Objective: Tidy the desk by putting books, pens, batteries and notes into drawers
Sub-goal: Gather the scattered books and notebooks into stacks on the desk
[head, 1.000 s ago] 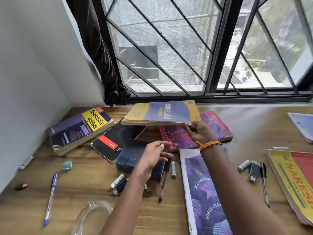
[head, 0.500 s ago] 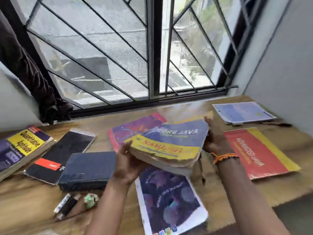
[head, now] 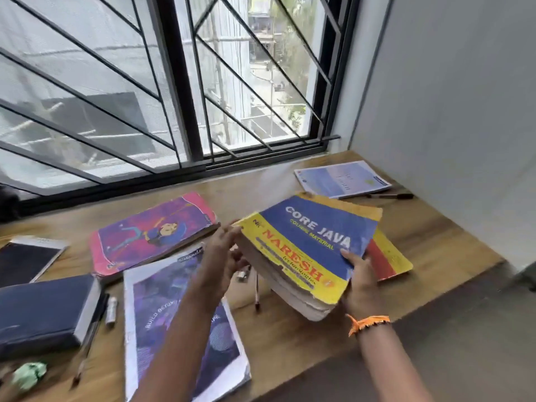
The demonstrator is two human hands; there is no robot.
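Spanning the frame under the barred window, the wooden bench [head: 420, 236] carried a purple magazine [head: 162, 309], a pink book [head: 150, 230] and a red-and-yellow book [head: 388, 256]. Above it the thick Core Java book [head: 307, 245] was tilted, clamped between both hands: the left hand [head: 223, 256] at its left edge, the right hand [head: 362, 282] gripping its near right corner. A pen [head: 256, 288] lay underneath.
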